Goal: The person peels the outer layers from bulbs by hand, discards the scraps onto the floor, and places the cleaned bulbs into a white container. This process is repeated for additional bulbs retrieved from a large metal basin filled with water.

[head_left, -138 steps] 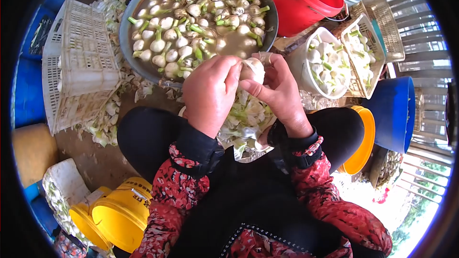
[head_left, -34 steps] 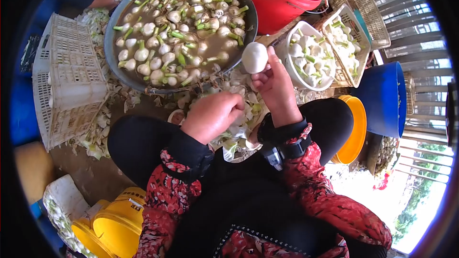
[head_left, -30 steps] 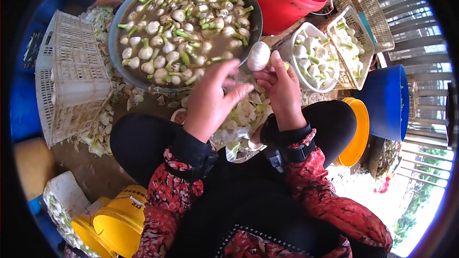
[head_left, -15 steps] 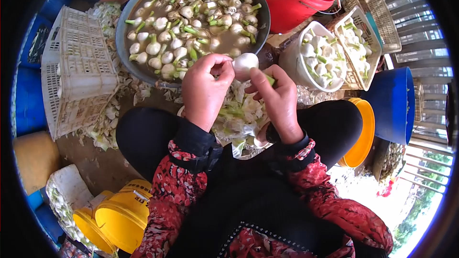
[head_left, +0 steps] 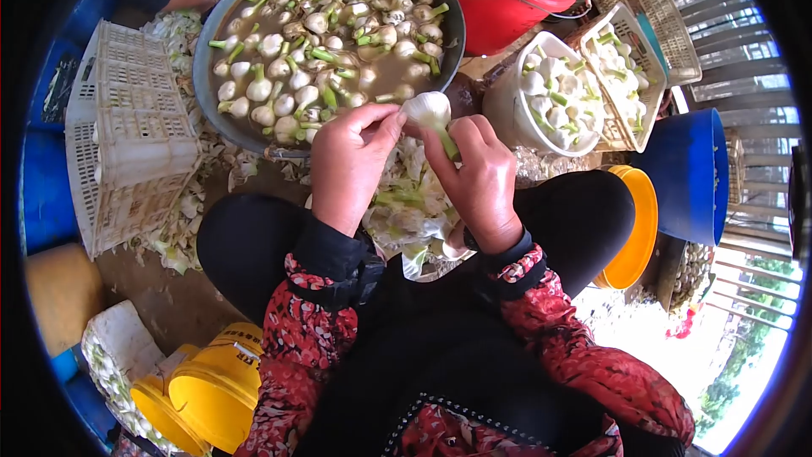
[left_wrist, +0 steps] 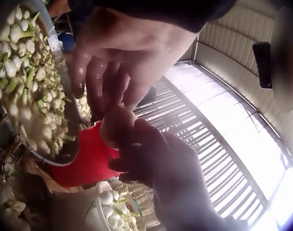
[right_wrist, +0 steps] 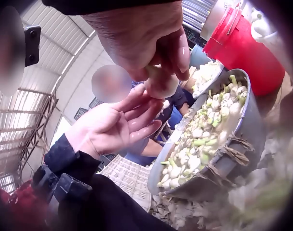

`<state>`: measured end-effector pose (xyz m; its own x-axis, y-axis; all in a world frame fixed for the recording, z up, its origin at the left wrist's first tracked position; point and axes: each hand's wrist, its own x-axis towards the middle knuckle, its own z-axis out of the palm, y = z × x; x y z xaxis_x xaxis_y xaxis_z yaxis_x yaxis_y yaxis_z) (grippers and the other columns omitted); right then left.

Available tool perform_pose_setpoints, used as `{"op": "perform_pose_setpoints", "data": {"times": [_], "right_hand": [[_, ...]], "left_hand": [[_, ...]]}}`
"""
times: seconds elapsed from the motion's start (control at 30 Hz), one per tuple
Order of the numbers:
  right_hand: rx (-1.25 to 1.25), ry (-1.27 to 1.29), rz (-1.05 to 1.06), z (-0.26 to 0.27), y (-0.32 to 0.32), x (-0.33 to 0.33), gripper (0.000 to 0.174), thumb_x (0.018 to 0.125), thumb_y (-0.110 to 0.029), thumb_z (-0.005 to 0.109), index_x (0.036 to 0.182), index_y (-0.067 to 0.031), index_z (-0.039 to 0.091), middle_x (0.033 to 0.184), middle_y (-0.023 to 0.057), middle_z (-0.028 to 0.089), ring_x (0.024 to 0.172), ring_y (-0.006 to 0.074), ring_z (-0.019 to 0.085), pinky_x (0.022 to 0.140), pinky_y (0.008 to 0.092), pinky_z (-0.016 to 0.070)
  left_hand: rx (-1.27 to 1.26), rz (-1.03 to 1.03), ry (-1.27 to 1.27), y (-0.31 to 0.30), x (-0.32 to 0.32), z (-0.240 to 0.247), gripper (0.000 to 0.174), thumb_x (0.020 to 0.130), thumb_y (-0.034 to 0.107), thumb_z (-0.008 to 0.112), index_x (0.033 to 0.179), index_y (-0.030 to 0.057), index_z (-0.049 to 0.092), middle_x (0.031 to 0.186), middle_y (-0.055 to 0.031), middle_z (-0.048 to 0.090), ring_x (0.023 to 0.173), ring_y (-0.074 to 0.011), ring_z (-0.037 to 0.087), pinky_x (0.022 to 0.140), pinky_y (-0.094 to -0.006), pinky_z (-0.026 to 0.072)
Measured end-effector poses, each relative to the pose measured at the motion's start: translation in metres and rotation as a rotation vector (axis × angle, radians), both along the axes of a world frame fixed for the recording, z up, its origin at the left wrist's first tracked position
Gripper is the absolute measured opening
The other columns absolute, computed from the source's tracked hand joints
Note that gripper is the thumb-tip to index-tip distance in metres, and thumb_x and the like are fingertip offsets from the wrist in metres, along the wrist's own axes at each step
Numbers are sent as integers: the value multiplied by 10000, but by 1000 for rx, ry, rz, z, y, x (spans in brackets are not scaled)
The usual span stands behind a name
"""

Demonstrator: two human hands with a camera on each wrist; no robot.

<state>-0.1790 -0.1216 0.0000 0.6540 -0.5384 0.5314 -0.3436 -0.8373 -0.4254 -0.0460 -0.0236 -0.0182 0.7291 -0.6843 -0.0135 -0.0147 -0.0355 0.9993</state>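
A white garlic bulb (head_left: 427, 108) with a short green stem is held up in front of the basin. My right hand (head_left: 478, 178) grips it by the stem, which points down to the right. From the other side, my left hand (head_left: 348, 156) pinches at the bulb's edge with thumb and forefinger. In the right wrist view, the left hand (right_wrist: 108, 125) has its other fingers spread beneath the bulb (right_wrist: 162, 86). The left wrist view shows the bulb (left_wrist: 116, 126) in shadow between both hands. Peeled leaves (head_left: 410, 203) lie below, between the knees.
The grey basin (head_left: 203, 85) holds garlic in murky water. To its right are a red bucket (head_left: 507, 17), a white bucket (head_left: 499, 118) and a crate (head_left: 647, 114) of cleaned garlic. Blue (head_left: 694, 173) and yellow (head_left: 634, 228) buckets stand farther right; white crates (head_left: 139, 140) stand left.
About a second ago the left hand was apart from the bulb; it has come back to its edge. The right hand has turned the bulb so its stem points down right.
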Motion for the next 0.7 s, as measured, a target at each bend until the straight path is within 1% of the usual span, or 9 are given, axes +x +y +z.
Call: {"op": "perform_pose_setpoints", "data": {"times": [0.13, 0.2, 0.23, 0.27, 0.37, 0.4, 0.47, 0.6, 0.7], "right_hand": [[-2, -25, 35, 0, 2, 1, 310, 856, -201, 802, 778, -48, 545, 723, 116, 534, 594, 322, 594, 529, 406, 494], [387, -23, 12, 0, 1, -7, 255, 918, -168, 768, 820, -19, 584, 804, 115, 636, 666, 265, 663, 571, 387, 503], [961, -166, 1, -5, 0, -7, 277, 1009, -267, 668, 890, -24, 609, 858, 94, 685, 743, 218, 703, 595, 347, 528], [961, -165, 0, -6, -3, -9, 277, 1009, -267, 668, 890, -24, 609, 858, 94, 685, 743, 218, 703, 595, 347, 528], [1691, -702, 1, -13, -25, -15, 361, 1067, -389, 532, 1014, -37, 596, 969, 133, 707, 885, 247, 729, 696, 314, 543], [1691, -833, -26, -14, -32, -16, 376, 1064, -390, 547, 852, -80, 532, 979, 133, 700, 869, 248, 728, 722, 333, 562], [1638, -1065, -156, -21, -52, -24, 378, 1064, -393, 547, 871, -68, 540, 984, 125, 696, 947, 253, 710, 753, 339, 557], [1492, -1336, -404, -40, -102, -45, 396, 1066, -375, 524, 1213, -8, 506, 1175, 150, 620, 1060, 271, 664, 864, 341, 539], [1437, -1389, -502, -44, -121, -36, 368, 1069, -338, 518, 1113, 27, 531, 1302, 207, 571, 1194, 315, 598, 872, 371, 552]], "left_hand": [[157, 81, -354, 0, 3, 3, 111, 892, 123, 736, 954, 31, 747, 822, -113, 733, 697, -194, 713, 666, -306, 540], [144, 95, -290, -1, 4, 0, 116, 921, 122, 716, 954, 12, 726, 837, -85, 740, 695, -171, 704, 659, -309, 545], [25, 9, -45, -1, 6, -1, 153, 969, 128, 674, 1048, -1, 697, 913, -70, 744, 759, -154, 701, 720, -309, 557], [24, 8, -43, -1, 6, 0, 153, 969, 128, 674, 1048, -1, 697, 913, -70, 744, 759, -154, 701, 720, -309, 557], [-225, -82, 461, 4, 10, 8, 202, 1031, 170, 599, 1136, 1, 632, 987, -75, 716, 857, -151, 668, 875, -321, 536], [-226, -79, 458, 4, 11, 11, 202, 1031, 170, 599, 1136, 1, 632, 987, -75, 716, 857, -151, 668, 875, -321, 536], [-325, -109, 397, 7, 12, 18, 212, 1037, 201, 601, 1106, 3, 633, 970, -64, 709, 841, -143, 656, 859, -312, 534], [-143, -305, 205, 10, 11, 11, 256, 1050, 253, 598, 1043, 4, 655, 929, -58, 698, 869, -130, 654, 877, -308, 526], [80, -420, 5, 8, 4, 7, 137, 1012, 143, 653, 1001, 7, 670, 896, -18, 686, 826, -109, 623, 787, -277, 516]]}}
